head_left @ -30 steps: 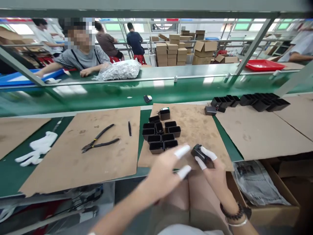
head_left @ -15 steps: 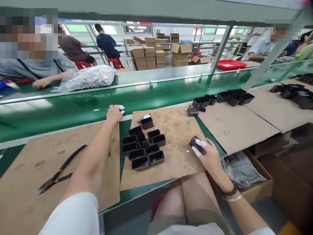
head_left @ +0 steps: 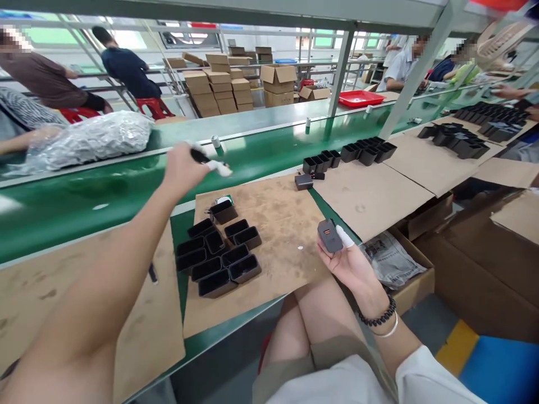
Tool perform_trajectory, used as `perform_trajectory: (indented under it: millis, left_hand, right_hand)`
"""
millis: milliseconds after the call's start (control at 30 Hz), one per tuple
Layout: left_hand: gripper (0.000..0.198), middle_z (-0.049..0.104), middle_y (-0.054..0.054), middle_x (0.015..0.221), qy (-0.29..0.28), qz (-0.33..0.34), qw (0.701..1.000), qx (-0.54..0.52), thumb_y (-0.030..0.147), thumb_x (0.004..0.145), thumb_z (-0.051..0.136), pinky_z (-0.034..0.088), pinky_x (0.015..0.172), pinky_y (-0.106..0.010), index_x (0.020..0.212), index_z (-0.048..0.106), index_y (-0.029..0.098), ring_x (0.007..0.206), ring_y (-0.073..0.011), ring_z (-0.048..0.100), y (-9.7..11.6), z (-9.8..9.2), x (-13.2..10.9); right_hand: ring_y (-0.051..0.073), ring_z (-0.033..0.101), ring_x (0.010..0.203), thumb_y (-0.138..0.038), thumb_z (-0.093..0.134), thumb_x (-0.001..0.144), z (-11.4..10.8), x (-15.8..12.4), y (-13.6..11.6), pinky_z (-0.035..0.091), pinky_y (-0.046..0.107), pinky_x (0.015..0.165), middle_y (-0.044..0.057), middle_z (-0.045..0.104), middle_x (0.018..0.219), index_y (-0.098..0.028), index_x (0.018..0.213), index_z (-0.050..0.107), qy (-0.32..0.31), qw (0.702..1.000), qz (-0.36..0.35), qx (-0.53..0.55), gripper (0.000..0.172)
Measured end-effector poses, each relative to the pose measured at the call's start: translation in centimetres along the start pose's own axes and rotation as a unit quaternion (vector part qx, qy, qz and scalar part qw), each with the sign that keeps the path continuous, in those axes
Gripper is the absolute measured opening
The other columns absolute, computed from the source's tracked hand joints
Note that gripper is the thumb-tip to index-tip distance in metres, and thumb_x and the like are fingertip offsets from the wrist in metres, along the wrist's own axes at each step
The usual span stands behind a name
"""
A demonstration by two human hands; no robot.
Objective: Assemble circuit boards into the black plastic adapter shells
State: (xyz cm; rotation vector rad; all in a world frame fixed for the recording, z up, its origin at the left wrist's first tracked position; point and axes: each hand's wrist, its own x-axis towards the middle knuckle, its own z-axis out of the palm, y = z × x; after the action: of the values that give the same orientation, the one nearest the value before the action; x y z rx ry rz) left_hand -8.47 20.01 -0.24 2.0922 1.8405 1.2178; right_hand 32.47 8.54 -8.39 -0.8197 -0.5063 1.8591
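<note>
My right hand, with white finger cots, holds a dark grey charger casing with an orange slot facing up. My left hand is raised over the green belt, its white-tipped fingers closed on a small black part blurred by motion. Between the hands, several open black casings stand in a group on a cardboard sheet. Behind that group, a white and green piece shows at one casing. Another dark casing lies at the sheet's far right corner.
Rows of black casings stand on more cardboard to the right. A green conveyor belt runs across, with a plastic-wrapped bundle beyond it. Below right, an open carton holds crumpled plastic. Co-workers sit across the line.
My left hand has lifted from the belt's edge with the black part. My right hand has raised the charger casing and turned its slotted face up. The view has swung right.
</note>
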Motion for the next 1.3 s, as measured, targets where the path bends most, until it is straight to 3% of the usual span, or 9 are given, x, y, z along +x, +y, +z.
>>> perform_trajectory:
  millis: [200,300,400,500,567,900,1067,1200,1300]
  left_hand:
    - [0.018,0.070,-0.015,0.115,-0.091,-0.081,0.986,0.116,0.015,0.071,0.071,0.052,0.107,-0.053,0.088,0.065,0.014,0.112,-0.0340,0.066,5.8,6.9,-2.6]
    - [0.031,0.055,-0.019,0.149,-0.087,-0.051,0.988,0.118,0.015,0.078,0.066,0.039,0.123,-0.055,0.110,0.067,0.013,0.143,-0.0377,0.050,10.7,6.7,-6.0]
    - [0.045,0.061,-0.012,0.148,-0.108,0.071,0.991,-0.038,0.037,0.096,0.062,0.046,0.120,-0.051,0.137,0.060,0.020,0.139,-0.0323,0.057,17.0,5.2,-11.1]
    - [0.081,0.059,-0.014,0.154,-0.165,0.175,0.965,-0.110,0.052,0.083,0.082,0.049,0.119,-0.043,0.150,0.050,0.020,0.144,-0.0330,0.056,22.1,4.3,-16.0]
    - [0.081,0.062,-0.014,0.151,-0.154,0.206,0.960,-0.110,0.046,0.082,0.085,0.052,0.117,-0.040,0.150,0.050,0.020,0.140,-0.0309,0.061,23.9,4.3,-18.2]
    - [0.059,0.079,-0.010,0.118,-0.088,0.126,0.982,-0.105,0.035,0.076,0.088,0.062,0.090,-0.034,0.129,0.066,0.017,0.102,-0.0242,0.075,26.9,3.9,-20.1]
    - [0.061,0.079,-0.010,0.115,-0.063,0.142,0.983,-0.098,0.035,0.075,0.088,0.062,0.088,-0.033,0.128,0.065,0.016,0.102,-0.0242,0.075,27.7,3.5,-20.7]
    - [0.056,0.074,-0.012,0.127,-0.090,0.179,0.977,-0.075,0.024,0.083,0.078,0.060,0.100,-0.036,0.136,0.058,0.016,0.115,-0.0249,0.072,27.2,3.1,-21.4]
    - [0.061,0.064,-0.016,0.142,-0.108,0.183,0.977,-0.003,0.010,0.087,0.064,0.054,0.112,-0.044,0.145,0.049,0.015,0.133,-0.0285,0.063,25.9,4.1,-22.4]
  right_hand:
    - [0.014,0.080,0.079,-0.028,0.064,0.099,1.7,-3.6,-0.6,0.067,0.023,0.068,0.000,0.083,0.092,-0.022,0.096,0.073,0.031,0.986,0.105,0.123,0.012]
    - [0.012,0.080,0.083,-0.028,0.063,0.101,2.0,-4.9,-0.7,0.067,0.019,0.073,0.001,0.083,0.095,-0.020,0.098,0.074,0.012,0.986,0.112,0.125,0.014]
    - [0.012,0.080,0.093,-0.026,0.067,0.098,1.9,-5.8,-0.3,0.066,0.019,0.083,0.001,0.083,0.100,-0.021,0.100,0.076,-0.002,0.992,0.076,0.106,0.010]
    - [0.013,0.079,0.099,-0.030,0.071,0.096,2.1,-6.6,0.4,0.067,0.021,0.088,-0.002,0.083,0.100,-0.025,0.100,0.077,-0.014,0.995,0.034,0.091,0.009]
    - [0.013,0.080,0.094,-0.033,0.072,0.095,2.5,-7.4,0.6,0.067,0.021,0.084,-0.003,0.084,0.096,-0.024,0.098,0.078,-0.032,0.994,0.037,0.097,0.011]
    - [0.009,0.079,0.075,-0.034,0.043,0.111,3.5,-10.8,0.4,0.064,0.014,0.071,0.002,0.082,0.084,-0.015,0.098,0.077,-0.095,0.954,0.208,0.194,0.041]
    - [0.010,0.079,0.083,-0.038,0.065,0.101,2.5,-11.1,0.8,0.064,0.015,0.073,0.000,0.083,0.089,-0.019,0.098,0.077,-0.153,0.957,0.195,0.149,0.024]
    - [0.015,0.078,0.093,-0.040,0.082,0.085,2.3,-10.7,1.6,0.064,0.021,0.074,0.000,0.081,0.101,-0.025,0.107,0.074,-0.112,0.994,0.005,0.007,0.028]
    - [0.021,0.076,0.105,-0.033,0.089,0.074,2.5,-10.3,2.4,0.064,0.032,0.088,0.004,0.078,0.116,-0.028,0.119,0.068,-0.026,0.966,-0.213,-0.146,0.051]
